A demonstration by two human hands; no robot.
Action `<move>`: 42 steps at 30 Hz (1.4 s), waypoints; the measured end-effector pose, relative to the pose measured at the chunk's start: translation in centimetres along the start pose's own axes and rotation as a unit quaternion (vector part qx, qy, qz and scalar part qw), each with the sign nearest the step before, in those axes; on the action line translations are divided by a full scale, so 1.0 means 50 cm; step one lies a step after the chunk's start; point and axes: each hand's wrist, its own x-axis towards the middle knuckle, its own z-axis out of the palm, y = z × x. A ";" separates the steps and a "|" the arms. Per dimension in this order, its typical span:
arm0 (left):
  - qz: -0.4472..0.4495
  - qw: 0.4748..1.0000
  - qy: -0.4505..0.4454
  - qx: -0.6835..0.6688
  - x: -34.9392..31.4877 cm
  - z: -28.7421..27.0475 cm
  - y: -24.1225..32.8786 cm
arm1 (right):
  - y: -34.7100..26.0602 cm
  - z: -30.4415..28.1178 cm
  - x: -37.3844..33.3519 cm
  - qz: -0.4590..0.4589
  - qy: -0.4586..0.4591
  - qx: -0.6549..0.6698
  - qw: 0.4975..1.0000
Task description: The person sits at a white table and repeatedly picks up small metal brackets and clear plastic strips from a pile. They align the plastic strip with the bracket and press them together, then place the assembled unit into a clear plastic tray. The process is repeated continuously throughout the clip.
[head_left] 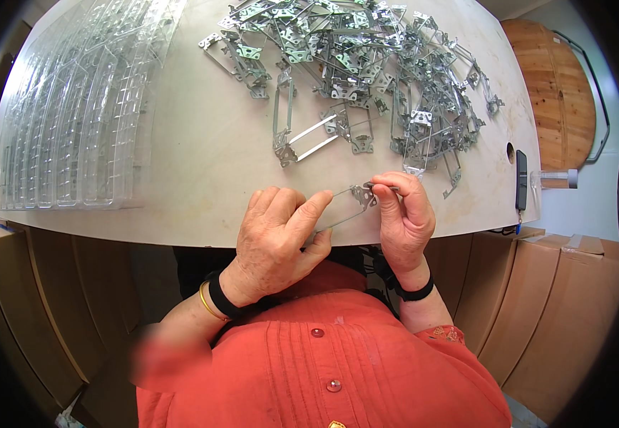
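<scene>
Between my two hands, above the table's near edge, is a thin metal bracket frame (pixel 363 197) with two long rails and a stamped, holed end plate. The fingers of my left hand (pixel 277 239) are closed around the rails at its left end. At the right end, my right hand (pixel 406 217) pinches the end plate between thumb and fingers. The far left end of the frame is hidden behind my left fingers. Just beyond my hands lies a big tangled heap of similar silvery metal bracket frames (pixel 349 85), with a few loose ones at its near side.
Stacked clear plastic trays (pixel 74 121) cover the left of the pale table (pixel 195 157). A black bar-shaped object (pixel 521 180) lies at the right edge, beside a clear cylinder (pixel 555 179). Cardboard boxes (pixel 566 307) stand below on both sides. A round wooden board (pixel 555 93) leans at the right.
</scene>
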 end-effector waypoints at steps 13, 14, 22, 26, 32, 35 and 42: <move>0.002 1.000 -0.001 0.004 0.001 0.000 -0.001 | 0.008 -0.002 -0.002 0.006 -0.005 0.011 1.000; 0.001 1.000 -0.001 0.005 0.001 0.001 -0.001 | 0.006 -0.004 0.000 -0.003 -0.012 -0.005 1.000; 0.002 1.000 0.002 0.008 -0.001 0.002 0.000 | 0.006 -0.004 -0.004 -0.022 -0.002 0.022 0.999; -0.005 1.000 -0.003 0.023 0.003 -0.007 0.006 | 0.012 0.006 -0.012 0.058 0.020 0.124 0.990; -0.027 0.997 0.004 0.066 0.007 -0.022 -0.002 | 0.007 -0.004 -0.013 0.050 -0.027 0.125 0.990; -0.041 0.996 0.013 0.078 0.009 -0.031 0.007 | 0.012 -0.004 -0.016 0.046 -0.032 0.132 0.990; -0.075 0.992 0.063 0.074 -0.001 -0.044 0.001 | 0.008 -0.005 -0.013 0.074 -0.032 0.156 0.984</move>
